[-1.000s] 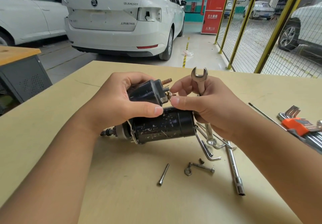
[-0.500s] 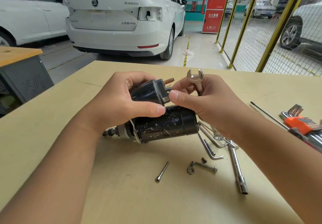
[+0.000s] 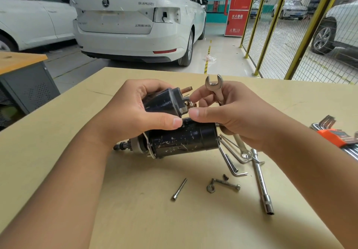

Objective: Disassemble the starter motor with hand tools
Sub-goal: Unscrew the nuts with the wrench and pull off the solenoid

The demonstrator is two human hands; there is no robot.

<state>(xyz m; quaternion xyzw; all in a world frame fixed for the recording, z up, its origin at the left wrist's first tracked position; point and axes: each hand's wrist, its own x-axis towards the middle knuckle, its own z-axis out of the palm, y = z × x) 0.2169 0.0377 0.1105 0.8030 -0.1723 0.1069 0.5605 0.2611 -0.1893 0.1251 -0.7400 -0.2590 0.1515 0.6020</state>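
Going left to right: my left hand [image 3: 133, 111] is wrapped around the solenoid end of the starter motor [image 3: 182, 142], fingers over the top and thumb across the front, holding it tilted just above the worktop [image 3: 58, 132] with the pinion end pointing left. The copper stud [image 3: 187, 89] sticks out bare at the top. My right hand [image 3: 238, 117] is doing two jobs, far as I can tell: the spanner [image 3: 214, 83] is tucked in the curled fingers with its open end sticking up, while thumb and forefinger pinch at the small terminal nut [image 3: 190, 104] on the lower post. So I reckon I'm on the solenoid terminal step, spinning a loosened nut off by hand. Next up it wants finishing off and dropping with the other bits, then freeing the lead under it. Below the motor sit a long bolt [image 3: 179, 189], a second bolt with a nut [image 3: 224, 185], some hex keys [image 3: 231, 163] and a socket wrench [image 3: 261, 181]; far right there's a hex key set [image 3: 337, 138] in an orange holder.
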